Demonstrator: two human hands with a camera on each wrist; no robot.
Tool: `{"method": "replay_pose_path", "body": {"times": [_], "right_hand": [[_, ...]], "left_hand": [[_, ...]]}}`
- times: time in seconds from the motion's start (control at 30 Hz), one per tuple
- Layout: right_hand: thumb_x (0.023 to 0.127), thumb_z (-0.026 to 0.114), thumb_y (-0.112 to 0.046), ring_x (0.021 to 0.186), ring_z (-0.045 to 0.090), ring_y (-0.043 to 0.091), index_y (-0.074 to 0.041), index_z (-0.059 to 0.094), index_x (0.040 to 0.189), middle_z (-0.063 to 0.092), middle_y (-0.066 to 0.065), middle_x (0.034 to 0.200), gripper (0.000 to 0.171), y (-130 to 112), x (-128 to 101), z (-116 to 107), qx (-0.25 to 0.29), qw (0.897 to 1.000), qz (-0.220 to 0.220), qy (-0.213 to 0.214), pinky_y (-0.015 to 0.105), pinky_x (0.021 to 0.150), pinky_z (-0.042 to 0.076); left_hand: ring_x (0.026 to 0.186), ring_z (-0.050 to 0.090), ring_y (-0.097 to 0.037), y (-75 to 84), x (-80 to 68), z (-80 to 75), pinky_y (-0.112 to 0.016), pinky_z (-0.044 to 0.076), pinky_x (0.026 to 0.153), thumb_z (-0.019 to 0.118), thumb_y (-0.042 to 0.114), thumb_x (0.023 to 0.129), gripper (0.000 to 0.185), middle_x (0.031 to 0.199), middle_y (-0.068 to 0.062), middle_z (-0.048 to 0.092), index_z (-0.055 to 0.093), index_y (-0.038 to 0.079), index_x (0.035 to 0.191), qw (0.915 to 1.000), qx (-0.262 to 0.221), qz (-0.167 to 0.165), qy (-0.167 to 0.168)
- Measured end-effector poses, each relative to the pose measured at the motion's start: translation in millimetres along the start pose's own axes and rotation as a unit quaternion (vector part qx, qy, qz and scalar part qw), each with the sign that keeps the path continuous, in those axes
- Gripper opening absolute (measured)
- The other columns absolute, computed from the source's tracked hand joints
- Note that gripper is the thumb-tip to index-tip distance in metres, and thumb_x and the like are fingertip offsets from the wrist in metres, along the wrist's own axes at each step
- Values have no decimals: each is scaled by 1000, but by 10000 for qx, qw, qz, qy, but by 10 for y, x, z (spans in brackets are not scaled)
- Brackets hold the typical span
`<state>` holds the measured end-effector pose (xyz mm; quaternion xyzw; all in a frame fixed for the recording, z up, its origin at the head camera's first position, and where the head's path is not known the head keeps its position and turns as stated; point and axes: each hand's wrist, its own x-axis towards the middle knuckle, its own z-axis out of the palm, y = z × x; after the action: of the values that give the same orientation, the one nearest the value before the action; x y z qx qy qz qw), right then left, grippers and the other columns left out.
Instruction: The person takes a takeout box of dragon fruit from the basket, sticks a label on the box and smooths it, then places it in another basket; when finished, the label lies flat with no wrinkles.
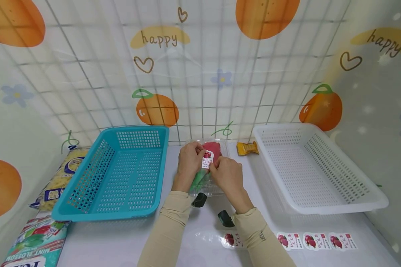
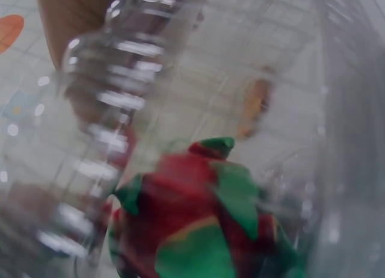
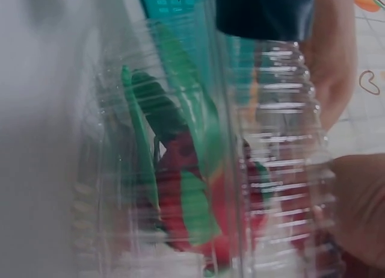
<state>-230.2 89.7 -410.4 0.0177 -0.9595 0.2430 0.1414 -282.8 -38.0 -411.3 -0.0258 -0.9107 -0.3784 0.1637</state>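
A white sticker (image 1: 207,159) printed with a red fruit lies over the lid of a clear plastic box (image 1: 215,190) in the head view. Inside the box is a red dragon fruit (image 1: 212,147) with green leaves, also visible through the plastic in both wrist views. My left hand (image 1: 189,161) pinches the sticker's upper left edge. At its lower right edge, my right hand (image 1: 228,173) pinches it between thumb and finger. Whether the sticker's back touches the lid cannot be told. Both wrist views are blurred by the ribbed box wall (image 3: 283,145).
To the left stands a teal basket (image 1: 158,174), beside a yellow food bag (image 1: 61,178) and a mint candy bag (image 1: 36,241). A white basket (image 1: 274,178) stands right, near a small orange packet (image 1: 247,148). Several fruit stickers (image 1: 315,241) lie along the table's front.
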Motion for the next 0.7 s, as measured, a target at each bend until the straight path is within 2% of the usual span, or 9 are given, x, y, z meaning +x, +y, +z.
{"method": "replay_pose_path", "body": {"times": [0.17, 0.43, 0.7], "right_hand": [[93, 69, -25, 59, 52, 20, -12, 58, 64, 54, 1, 57, 34, 15, 2, 0, 16, 10000, -41, -16, 35, 60, 38], [93, 68, -23, 60, 53, 21, -12, 59, 64, 55, 1, 58, 32, 35, 0, -6, 98, 9999, -31, -1, 37, 62, 42], [92, 68, -22, 60, 56, 22, -11, 62, 66, 60, 2, 61, 29, 45, -1, -7, 91, 9996, -202, 153, 40, 62, 47]], "left_hand": [[77, 63, -22, -7, -2, -3, -33, 57, 70, 77, 20, 92, 15, 85, -10, 71, 74, 5, 93, 10000, 4, 5, -4], [78, 64, -22, -20, -14, 4, -33, 56, 71, 77, 19, 92, 13, 85, -9, 72, 74, 6, 94, 9998, 1, 208, -21], [81, 62, -23, -25, -35, -14, -36, 54, 73, 77, 17, 92, 11, 88, -9, 71, 78, 6, 95, 9976, 68, 658, -205]]}}
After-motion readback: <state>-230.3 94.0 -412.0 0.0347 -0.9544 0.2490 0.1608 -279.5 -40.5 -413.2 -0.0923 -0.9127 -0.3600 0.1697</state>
